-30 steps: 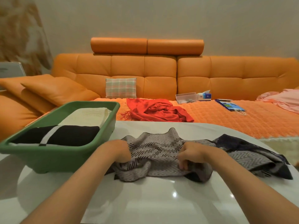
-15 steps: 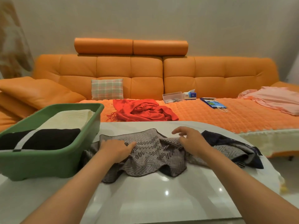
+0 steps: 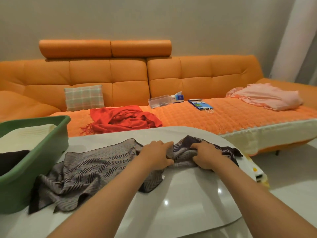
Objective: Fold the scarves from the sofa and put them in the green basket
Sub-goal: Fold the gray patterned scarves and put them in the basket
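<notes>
nothing is legible. the tissue box (image 3: 177, 97) on the sofa (image 3: 130, 79), at one o'clock of the view, bears dark print too blurred to read; so does the blue packet (image 3: 199, 104) at two o'clock.

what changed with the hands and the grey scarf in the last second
Both hands slid right along the grey scarf: the left hand and right hand now grip its bunched right end close together, and its left part lies spread toward the green basket. The red scarf stayed on the sofa.
</notes>
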Demonstrator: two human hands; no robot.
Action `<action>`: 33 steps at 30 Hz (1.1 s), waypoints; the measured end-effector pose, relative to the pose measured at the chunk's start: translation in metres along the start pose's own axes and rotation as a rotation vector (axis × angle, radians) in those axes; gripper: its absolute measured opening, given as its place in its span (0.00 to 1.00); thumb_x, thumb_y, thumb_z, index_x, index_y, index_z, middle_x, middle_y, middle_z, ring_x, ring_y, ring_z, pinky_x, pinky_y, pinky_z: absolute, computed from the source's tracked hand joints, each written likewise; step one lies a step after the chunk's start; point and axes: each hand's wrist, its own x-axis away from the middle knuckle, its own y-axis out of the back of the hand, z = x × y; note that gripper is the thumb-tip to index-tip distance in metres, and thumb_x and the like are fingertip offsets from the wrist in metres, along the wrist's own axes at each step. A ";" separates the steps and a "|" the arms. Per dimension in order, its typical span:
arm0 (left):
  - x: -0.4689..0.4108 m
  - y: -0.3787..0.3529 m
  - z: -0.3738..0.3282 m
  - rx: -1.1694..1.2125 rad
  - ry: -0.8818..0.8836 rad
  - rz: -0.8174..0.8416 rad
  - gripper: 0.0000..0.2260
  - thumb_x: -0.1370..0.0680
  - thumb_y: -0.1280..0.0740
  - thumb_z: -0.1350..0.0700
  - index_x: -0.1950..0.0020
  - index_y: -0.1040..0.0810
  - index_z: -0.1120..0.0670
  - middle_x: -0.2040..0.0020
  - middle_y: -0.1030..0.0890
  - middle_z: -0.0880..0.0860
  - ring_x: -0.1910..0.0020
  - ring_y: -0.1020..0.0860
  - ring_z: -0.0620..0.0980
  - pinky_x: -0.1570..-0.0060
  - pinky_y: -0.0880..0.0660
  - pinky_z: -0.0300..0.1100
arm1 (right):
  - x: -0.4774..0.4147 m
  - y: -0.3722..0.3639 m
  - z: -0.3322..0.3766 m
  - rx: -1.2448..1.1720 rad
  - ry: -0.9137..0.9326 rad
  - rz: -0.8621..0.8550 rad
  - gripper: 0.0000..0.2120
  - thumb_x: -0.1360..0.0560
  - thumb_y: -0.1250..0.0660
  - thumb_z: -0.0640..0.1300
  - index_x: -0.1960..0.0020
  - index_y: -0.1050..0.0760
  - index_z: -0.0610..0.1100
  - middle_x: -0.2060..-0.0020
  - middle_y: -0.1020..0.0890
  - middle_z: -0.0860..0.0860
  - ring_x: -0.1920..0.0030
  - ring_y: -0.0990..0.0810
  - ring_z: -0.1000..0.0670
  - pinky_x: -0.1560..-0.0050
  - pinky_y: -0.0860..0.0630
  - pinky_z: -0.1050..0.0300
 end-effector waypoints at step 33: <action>-0.020 -0.058 0.013 0.212 0.143 -0.021 0.32 0.24 0.44 0.30 0.22 0.42 0.41 0.21 0.45 0.50 0.21 0.47 0.54 0.25 0.48 0.59 | 0.001 -0.027 0.009 0.110 0.454 -0.027 0.24 0.21 0.42 0.54 0.25 0.33 0.58 0.24 0.34 0.51 0.28 0.31 0.46 0.30 0.32 0.44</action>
